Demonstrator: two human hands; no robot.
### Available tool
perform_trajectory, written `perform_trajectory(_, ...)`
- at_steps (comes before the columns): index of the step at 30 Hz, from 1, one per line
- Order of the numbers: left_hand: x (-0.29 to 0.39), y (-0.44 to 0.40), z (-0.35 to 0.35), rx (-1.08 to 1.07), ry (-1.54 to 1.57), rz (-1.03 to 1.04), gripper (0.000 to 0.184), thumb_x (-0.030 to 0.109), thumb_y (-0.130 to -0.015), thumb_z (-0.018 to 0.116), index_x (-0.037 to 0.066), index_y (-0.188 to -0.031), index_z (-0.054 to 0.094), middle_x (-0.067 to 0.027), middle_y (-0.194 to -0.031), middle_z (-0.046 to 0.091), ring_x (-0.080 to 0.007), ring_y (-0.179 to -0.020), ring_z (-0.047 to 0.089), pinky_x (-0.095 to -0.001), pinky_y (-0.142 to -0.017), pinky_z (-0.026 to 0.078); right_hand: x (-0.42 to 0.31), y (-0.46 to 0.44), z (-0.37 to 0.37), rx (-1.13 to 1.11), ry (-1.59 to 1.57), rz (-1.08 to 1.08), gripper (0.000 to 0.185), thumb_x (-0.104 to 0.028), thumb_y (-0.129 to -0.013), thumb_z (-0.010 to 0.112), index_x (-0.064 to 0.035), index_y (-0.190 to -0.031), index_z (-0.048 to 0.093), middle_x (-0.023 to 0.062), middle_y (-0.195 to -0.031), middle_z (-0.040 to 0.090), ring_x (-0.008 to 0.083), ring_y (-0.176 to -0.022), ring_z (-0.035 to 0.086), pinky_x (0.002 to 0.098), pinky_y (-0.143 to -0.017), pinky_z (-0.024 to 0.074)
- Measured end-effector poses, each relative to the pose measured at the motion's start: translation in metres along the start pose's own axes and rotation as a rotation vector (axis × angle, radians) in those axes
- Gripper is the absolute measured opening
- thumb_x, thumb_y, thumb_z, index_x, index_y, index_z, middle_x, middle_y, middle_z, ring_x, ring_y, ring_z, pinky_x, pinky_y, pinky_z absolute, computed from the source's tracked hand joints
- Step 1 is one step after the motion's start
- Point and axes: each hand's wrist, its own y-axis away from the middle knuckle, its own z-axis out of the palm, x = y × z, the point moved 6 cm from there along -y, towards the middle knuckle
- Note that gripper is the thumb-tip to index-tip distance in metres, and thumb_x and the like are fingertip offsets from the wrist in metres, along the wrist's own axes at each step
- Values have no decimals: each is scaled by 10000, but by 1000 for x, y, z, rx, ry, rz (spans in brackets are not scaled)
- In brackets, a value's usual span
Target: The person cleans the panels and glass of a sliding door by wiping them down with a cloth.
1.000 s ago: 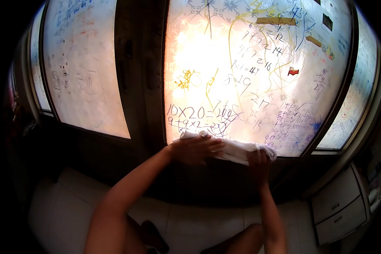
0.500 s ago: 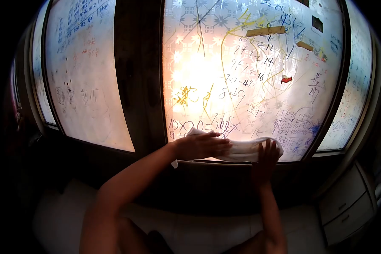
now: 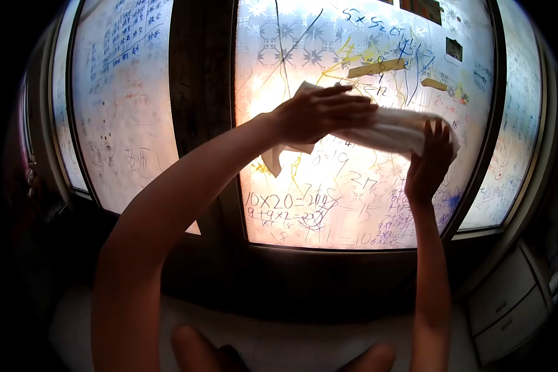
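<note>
A white cloth (image 3: 390, 131) is stretched sideways against a lit, patterned glass panel (image 3: 347, 214). My left hand (image 3: 313, 115) presses the cloth's left part to the glass, its fingers long and pointing right. A loose corner of the cloth hangs below that wrist. At the right end, my right hand (image 3: 429, 164) holds the cloth with its fingers up over it. Sums in dark marker (image 3: 288, 200) show on the glass below the cloth; other writing behind it is hidden.
A dark frame post (image 3: 201, 93) divides this glass from a left panel (image 3: 121, 118) with more writing. Brown tape strips (image 3: 377, 68) stick to the upper glass. A drawer cabinet (image 3: 508, 304) stands at the lower right, and my knees (image 3: 195, 347) show at the bottom.
Both hands have moved up the glass with the cloth, from its bottom edge to about mid-height, and somewhat right. Lower sums that the cloth covered are visible again. The view has shifted slightly.
</note>
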Motion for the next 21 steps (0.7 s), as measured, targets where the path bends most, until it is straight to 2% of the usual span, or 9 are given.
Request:
perform_trajectory(1, -7, -6, -7, 57, -5, -39, 559, 109, -940, 573, 257, -1470, 468, 15, -1555, 424, -182, -1412, 432, -419, -1222, 324, 0, -20, -1, 3, 7, 18, 667, -198, -923, 633, -148, -1533, 369, 95, -1579, 363, 353, -1476, 294, 553, -1181, 249)
perform_trajectory(3, -23, -14, -5, 156, -4, -108, 547, 111, -951, 559, 261, -1469, 469, 16, -1540, 446, -181, -1392, 459, -417, -1203, 358, 9, -53, 3, 46, 7, -22, 717, -152, -878, 690, -160, -1525, 380, 87, -1571, 376, 343, -1451, 336, 543, -1166, 279)
perform_trajectory(5, -35, -21, -15, 171, 36, -159, 565, 111, -929, 595, 244, -1466, 481, 4, -1525, 464, -186, -1389, 463, -415, -1196, 372, 17, -78, 4, 74, 6, -98, 691, -155, -887, 682, -167, -1516, 394, 83, -1557, 397, 340, -1430, 366, 531, -1160, 293)
perform_trajectory(9, -65, -38, -23, 186, -83, -84, 562, 153, -934, 592, 238, -1476, 465, 9, -1530, 457, -197, -1368, 489, -417, -1185, 387, 25, -110, 4, 150, 43, -178, 640, -151, -905, 666, -175, -1498, 425, 78, -1529, 439, 324, -1400, 413, 510, -1152, 313)
perform_trajectory(13, -98, -60, -30, 236, -153, -27, 548, 198, -950, 576, 235, -1483, 454, 3, -1520, 471, -205, -1347, 514, -415, -1170, 405, 36, -134, 12, 225, 52, -159, 567, -229, -945, 640, -165, -1477, 454, 102, -1495, 476, 315, -1372, 451, 491, -1121, 344)
perform_trajectory(15, -124, -72, -30, 303, -126, -103, 512, 203, -958, 594, 220, -1459, 489, -18, -1502, 495, -217, -1322, 540, -405, -1152, 426, 46, -157, 16, 267, 18, -197, 528, -266, -976, 600, -158, -1471, 453, 114, -1470, 496, 320, -1340, 483, 484, -1104, 360)
perform_trajectory(17, -143, -88, -31, 319, -224, -184, 536, 127, -928, 633, 226, -1441, 517, -22, -1474, 527, -215, -1308, 555, -400, -1135, 449, 54, -182, 18, 240, 65, -164, 484, -309, -1017, 538, -145, -1462, 441, 135, -1414, 532, 317, -1278, 536, 476, -1063, 400)
perform_trajectory(18, -144, -102, -45, 367, -108, -82, 446, 222, -981, 586, 147, -1417, 527, -109, -1452, 541, -298, -1358, 500, -467, -1163, 405, 62, -195, 22, 282, 120, -204, 483, -308, -1015, 542, -144, -1458, 438, 131, -1401, 540, 314, -1262, 547, 482, -1046, 415)
perform_trajectory(21, -165, -120, -44, 318, -181, -112, 470, 275, -1007, 531, 166, -1461, 474, -95, -1492, 499, -293, -1394, 454, -464, -1188, 369, 79, -227, 23, 364, 129, -314, 483, -320, -1015, 541, -142, -1452, 437, 126, -1380, 551, 313, -1241, 560, 500, -1010, 442)
